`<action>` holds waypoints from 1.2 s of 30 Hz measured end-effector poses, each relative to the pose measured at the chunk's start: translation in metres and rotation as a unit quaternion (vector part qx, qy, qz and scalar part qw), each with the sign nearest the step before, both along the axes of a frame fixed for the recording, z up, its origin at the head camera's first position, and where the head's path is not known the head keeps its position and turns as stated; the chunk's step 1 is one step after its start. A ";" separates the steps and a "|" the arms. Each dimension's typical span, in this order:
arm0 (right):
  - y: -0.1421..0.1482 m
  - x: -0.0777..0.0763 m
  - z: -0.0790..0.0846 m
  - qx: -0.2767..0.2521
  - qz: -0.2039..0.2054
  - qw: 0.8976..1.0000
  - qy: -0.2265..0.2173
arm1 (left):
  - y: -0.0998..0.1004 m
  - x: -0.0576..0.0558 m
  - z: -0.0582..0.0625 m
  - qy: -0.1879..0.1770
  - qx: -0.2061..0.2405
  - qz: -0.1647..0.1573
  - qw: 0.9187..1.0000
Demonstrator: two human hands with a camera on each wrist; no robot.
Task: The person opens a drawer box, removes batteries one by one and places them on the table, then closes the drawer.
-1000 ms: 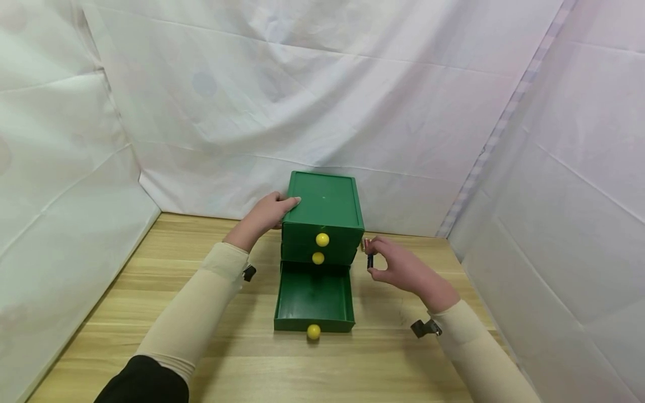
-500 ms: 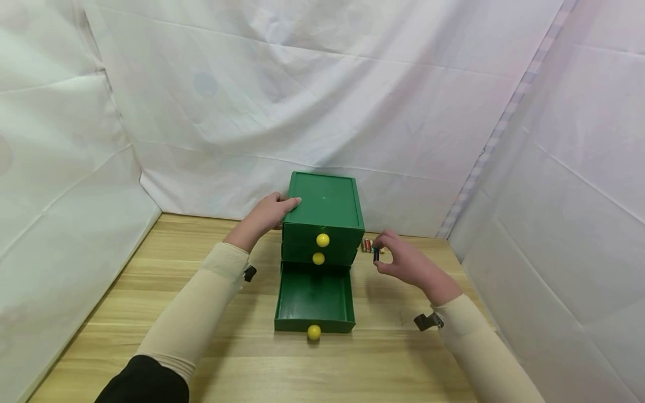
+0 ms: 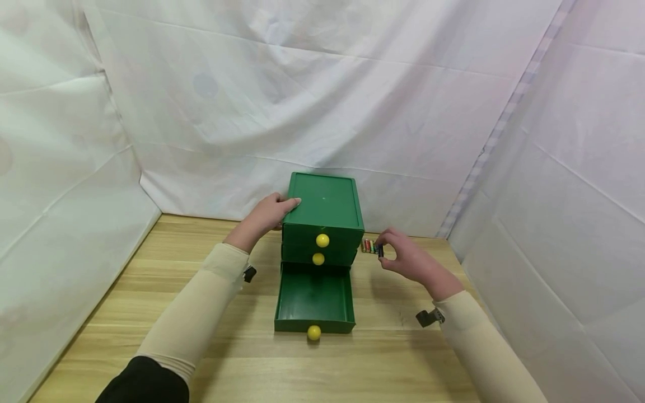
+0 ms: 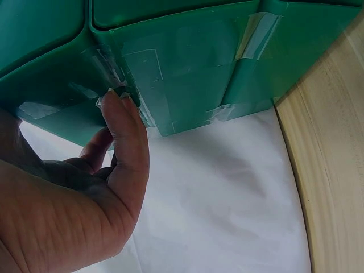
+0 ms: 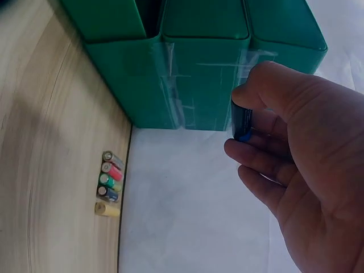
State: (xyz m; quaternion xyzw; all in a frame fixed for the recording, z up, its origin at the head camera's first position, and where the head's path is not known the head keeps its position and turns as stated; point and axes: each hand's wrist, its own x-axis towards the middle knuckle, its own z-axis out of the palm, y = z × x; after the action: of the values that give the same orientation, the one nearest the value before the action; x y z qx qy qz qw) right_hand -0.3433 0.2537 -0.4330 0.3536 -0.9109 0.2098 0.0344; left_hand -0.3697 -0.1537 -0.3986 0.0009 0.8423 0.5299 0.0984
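Observation:
A green drawer cabinet point(image 3: 325, 201) with yellow ball knobs stands against the back cloth, and its bottom drawer point(image 3: 314, 296) is pulled out with nothing visible inside. My left hand point(image 3: 266, 218) grips the cabinet's upper left edge, thumb on the top and fingertips against the taped side in the left wrist view. Right of the cabinet, my right hand point(image 3: 410, 262) pinches a dark battery point(image 5: 241, 121) with a blue end between thumb and fingers. The right wrist view shows it held above the table. Below it, several batteries point(image 5: 108, 181) of different colours lie side by side in a row.
The wooden table point(image 3: 282, 369) carries the cabinet and the batteries. White cloth point(image 3: 227, 112) hangs behind, with more on the left and right sides. The open drawer juts forward between the arms. A black wrist-camera mount point(image 3: 429, 318) sits at the right wrist.
My right hand has moved slightly right with the battery, away from the cabinet, and more of the battery row now shows. The left hand, cabinet and open drawer have stayed put.

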 end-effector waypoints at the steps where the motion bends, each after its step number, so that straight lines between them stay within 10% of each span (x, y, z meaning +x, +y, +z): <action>1: 0.000 -0.001 0.000 0.000 -0.002 1.000 -0.001 | 0.000 0.000 0.000 0.000 0.001 0.000 1.000; 36: 0.031 -0.048 -0.036 -0.004 -0.069 0.997 -0.033 | 0.000 -0.001 -0.002 0.004 -0.003 0.001 1.000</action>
State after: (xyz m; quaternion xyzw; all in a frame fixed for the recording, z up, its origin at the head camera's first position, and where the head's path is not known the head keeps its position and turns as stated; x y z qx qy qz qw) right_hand -0.3914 0.2844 -0.4688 0.2827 -0.9329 0.2224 0.0198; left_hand -0.3710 -0.1538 -0.4007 0.0017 0.8443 0.5274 0.0949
